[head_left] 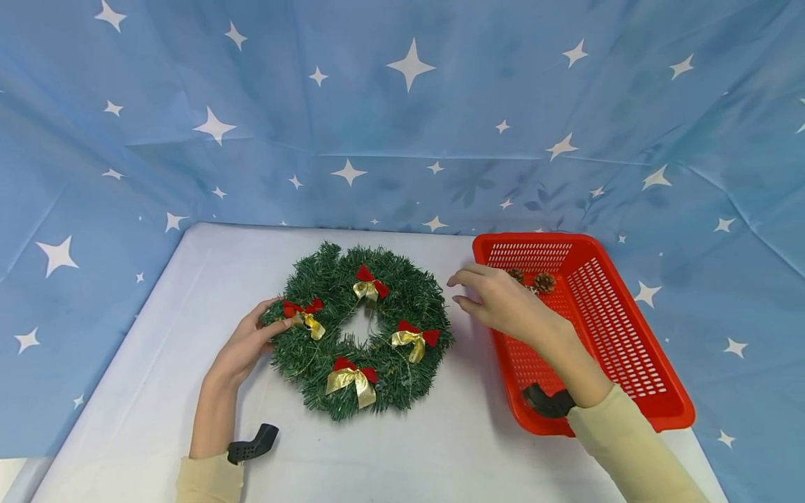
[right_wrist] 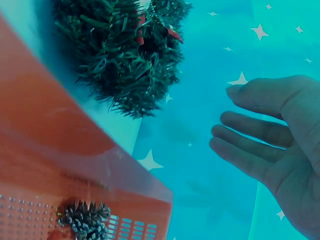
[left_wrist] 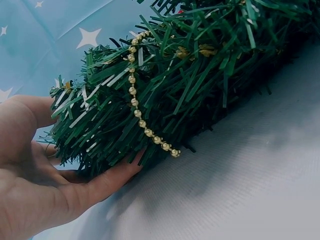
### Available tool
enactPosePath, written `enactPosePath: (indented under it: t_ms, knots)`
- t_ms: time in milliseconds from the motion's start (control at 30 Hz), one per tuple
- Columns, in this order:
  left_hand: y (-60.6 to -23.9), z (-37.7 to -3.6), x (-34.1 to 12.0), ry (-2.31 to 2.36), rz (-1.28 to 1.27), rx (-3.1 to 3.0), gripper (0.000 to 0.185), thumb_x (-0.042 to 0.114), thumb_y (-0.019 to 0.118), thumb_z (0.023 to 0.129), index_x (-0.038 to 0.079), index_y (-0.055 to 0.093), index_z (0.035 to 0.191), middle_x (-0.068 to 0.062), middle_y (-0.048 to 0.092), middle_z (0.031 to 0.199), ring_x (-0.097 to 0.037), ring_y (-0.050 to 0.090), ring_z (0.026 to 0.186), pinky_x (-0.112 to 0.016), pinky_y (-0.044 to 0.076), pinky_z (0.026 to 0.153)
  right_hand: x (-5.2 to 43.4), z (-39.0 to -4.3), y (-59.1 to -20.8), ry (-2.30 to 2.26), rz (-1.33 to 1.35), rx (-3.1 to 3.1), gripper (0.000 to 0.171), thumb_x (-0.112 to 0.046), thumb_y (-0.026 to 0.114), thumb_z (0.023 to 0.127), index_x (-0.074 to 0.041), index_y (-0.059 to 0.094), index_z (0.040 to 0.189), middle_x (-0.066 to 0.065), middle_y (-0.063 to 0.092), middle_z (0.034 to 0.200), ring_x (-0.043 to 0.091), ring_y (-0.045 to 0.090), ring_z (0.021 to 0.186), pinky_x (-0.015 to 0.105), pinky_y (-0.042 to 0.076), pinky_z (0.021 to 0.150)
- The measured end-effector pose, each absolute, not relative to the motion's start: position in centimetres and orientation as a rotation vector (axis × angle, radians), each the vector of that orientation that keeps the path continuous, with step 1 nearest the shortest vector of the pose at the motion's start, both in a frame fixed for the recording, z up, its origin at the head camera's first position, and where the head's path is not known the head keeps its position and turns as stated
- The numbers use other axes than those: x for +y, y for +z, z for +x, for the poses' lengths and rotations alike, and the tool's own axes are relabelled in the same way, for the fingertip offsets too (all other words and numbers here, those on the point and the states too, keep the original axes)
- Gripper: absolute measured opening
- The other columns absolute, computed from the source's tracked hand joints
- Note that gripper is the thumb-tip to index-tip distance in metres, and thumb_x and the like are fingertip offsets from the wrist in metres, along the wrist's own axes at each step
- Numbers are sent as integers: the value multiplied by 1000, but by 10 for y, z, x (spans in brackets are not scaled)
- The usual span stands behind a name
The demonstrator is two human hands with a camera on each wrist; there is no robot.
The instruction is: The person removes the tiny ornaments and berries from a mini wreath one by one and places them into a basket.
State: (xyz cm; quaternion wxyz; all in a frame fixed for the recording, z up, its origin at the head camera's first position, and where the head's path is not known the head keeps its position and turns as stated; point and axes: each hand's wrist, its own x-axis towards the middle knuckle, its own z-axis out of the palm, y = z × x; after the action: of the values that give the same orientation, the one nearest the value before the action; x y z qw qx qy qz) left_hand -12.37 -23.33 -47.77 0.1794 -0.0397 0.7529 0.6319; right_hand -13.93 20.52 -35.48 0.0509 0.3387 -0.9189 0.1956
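Observation:
A green wreath (head_left: pixel 415 283) with several red-and-gold bows (head_left: pixel 352 381) lies on the white table. My left hand (head_left: pixel 244 344) grips its left edge, the thumb on the near side; other fingers are partly hidden by the needles. In the left wrist view a string of gold beads (left_wrist: pixel 134 102) hangs over the side of the wreath (left_wrist: pixel 200 80). My right hand (head_left: pixel 503 300) holds nothing, its fingers loosely bent in the air between the wreath and a red basket (head_left: pixel 581 248). The right wrist view shows that hand (right_wrist: pixel 280 140) apart from the wreath (right_wrist: pixel 120 55).
Pine cones (head_left: pixel 544 282) lie in the far part of the basket, partly behind my right hand. The basket stands on the right side of the white table (head_left: pixel 402 461). A blue cloth with white stars (head_left: pixel 377 105) hangs behind the table.

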Motion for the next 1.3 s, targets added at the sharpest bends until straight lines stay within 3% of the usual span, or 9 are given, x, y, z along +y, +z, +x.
enactPosePath:
  t_ms: [133, 400, 633, 833, 1133, 1300]
  knots:
    - [-477, -124, -233, 1787, -122, 2130, 75, 32, 61, 105, 12, 20, 165, -21, 30, 157, -21, 45, 125, -32, 46, 82, 200, -140, -355, 603, 1044, -2785, 22, -2, 79, 88, -5, 74, 109, 9, 74, 108, 19, 67, 83, 34, 58, 75]
    - [-474, -123, -232, 1793, -136, 2115, 77, 32, 61, 105, 13, 17, 166, -21, 30, 160, -34, 38, 142, -32, 46, 91, 192, -140, -356, 615, 1071, -2771, 24, 0, 80, 87, -2, 74, 110, 11, 75, 109, 27, 71, 101, 40, 59, 83]
    - [-474, -122, -233, 1800, -111, 2109, 77, 32, 60, 106, 12, 16, 166, -23, 22, 164, -38, 34, 146, -44, 42, 102, 185, -143, -357, 647, 1119, -2761, 22, -2, 78, 89, -3, 74, 111, 11, 74, 109, 26, 71, 102, 39, 59, 85]
    - [-474, -122, -232, 1793, -120, 2110, 75, 31, 60, 106, 13, 17, 166, -21, 24, 164, -34, 36, 143, -35, 45, 94, 177, -144, -358, 646, 1134, -2766, 20, -3, 77, 91, -3, 74, 111, 12, 74, 110, 25, 72, 96, 37, 59, 80]
    - [-473, -122, -232, 1820, -125, 2081, 77, 28, 61, 106, 13, 16, 166, -22, 18, 167, -39, 30, 148, -61, 34, 112, 167, -149, -363, 661, 1167, -2753, 21, -5, 75, 93, -2, 74, 113, 13, 74, 109, 22, 72, 87, 34, 59, 77]
    - [-473, -122, -232, 1824, -122, 2074, 79, 30, 61, 105, 12, 15, 166, -23, 18, 167, -40, 29, 150, -63, 32, 113, 162, -150, -362, 688, 1167, -2766, 22, -6, 75, 93, -3, 74, 115, 13, 73, 111, 22, 72, 89, 34, 59, 79]
